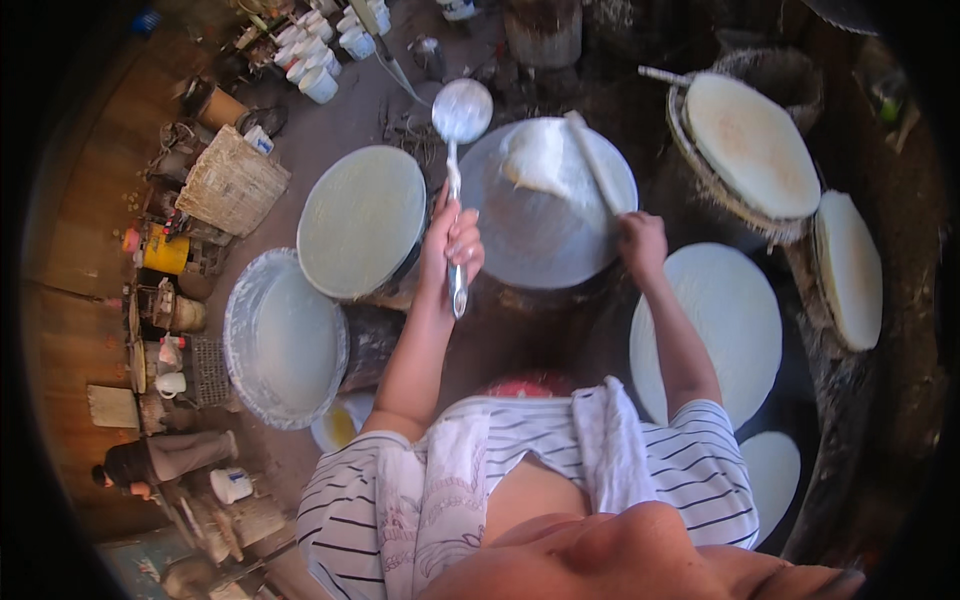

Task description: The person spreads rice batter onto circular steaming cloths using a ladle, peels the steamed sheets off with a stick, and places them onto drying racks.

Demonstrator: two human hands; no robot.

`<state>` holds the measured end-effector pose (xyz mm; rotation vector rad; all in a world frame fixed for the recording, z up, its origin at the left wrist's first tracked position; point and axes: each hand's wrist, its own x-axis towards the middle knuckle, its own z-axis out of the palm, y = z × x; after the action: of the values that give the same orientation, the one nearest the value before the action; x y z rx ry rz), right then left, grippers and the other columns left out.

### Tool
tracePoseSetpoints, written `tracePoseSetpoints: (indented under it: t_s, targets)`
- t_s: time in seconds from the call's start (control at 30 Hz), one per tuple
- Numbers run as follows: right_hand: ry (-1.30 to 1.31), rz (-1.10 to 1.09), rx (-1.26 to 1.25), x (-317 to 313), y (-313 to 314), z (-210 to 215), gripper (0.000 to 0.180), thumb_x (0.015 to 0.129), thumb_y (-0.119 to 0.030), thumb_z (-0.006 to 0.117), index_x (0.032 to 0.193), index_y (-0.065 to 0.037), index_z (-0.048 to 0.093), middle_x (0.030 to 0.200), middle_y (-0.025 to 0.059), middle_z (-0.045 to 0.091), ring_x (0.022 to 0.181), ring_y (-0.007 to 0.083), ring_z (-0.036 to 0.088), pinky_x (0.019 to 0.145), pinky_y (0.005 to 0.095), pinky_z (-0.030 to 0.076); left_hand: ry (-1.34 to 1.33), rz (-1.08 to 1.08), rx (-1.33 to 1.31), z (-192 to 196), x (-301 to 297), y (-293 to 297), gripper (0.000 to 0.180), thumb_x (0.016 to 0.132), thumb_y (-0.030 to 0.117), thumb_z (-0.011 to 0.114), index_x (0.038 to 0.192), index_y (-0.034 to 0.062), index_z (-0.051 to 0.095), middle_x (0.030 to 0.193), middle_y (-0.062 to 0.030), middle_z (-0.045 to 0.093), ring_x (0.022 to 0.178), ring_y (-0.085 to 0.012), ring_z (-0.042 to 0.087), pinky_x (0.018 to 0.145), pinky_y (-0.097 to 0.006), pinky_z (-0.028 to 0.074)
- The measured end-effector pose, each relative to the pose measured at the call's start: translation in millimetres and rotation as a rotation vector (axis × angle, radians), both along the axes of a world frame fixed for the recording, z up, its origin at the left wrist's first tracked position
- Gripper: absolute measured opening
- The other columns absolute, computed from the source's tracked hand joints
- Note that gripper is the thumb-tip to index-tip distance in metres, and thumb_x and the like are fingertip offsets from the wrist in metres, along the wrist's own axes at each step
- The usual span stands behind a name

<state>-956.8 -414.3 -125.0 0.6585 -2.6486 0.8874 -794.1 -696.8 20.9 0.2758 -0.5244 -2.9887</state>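
The long-handled metal ladle with a round, shallow bowl was raised beside the left edge of the round, grey-white flat plate. The left hand was closed around the ladle's handle, bowl end pointing away from the body. The right hand gripped the near end of a flat, pale stick, which lay slantwise over the plate's right side. A glossy white patch, possibly wet batter or vapour, covered the plate's far part. Left of the plate stood a pale, cloth-like round disc and, nearer the body, a wide, white-smeared round tub containing whitish liquid. A large, pale round disc was positioned beyond the right forearm.
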Motion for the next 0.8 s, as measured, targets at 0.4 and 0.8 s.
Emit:
tracePoseSetpoints:
  t_s: [0.4, 0.8]
  targets:
    - [-0.056, 0.13, -0.056, -53.8, 9.1, 19.7, 0.038, 0.062, 0.002, 0.066, 0.097, -0.008, 0.074, 0.1, 0.0096, 0.069, 0.096, 0.0319, 0.061, 0.088, 0.037, 0.049, -0.193, 0.145, -0.674, 35.1, 21.9, -3.3, 0.05, 0.103, 0.014, 0.04, 0.15, 0.027, 0.027, 0.065, 0.0045, 0.035, 0.039, -0.0015, 0.031, 0.032, -0.017, 0.032]
    - [-0.381, 0.388, -0.258, -77.2, -26.8, 33.6, 0.034, 0.065, 0.003, 0.066, 0.096, -0.007, 0.073, 0.1, 0.0128, 0.068, 0.098, 0.031, 0.064, 0.087, 0.0368, 0.05, -0.415, 0.172, -0.777, 16.2, 31.5, -20.3, 0.059, 0.101, 0.015, 0.046, 0.153, 0.0236, 0.019, 0.065, 0.0033, 0.038, 0.042, -0.003, 0.033, 0.034, -0.019, 0.03]
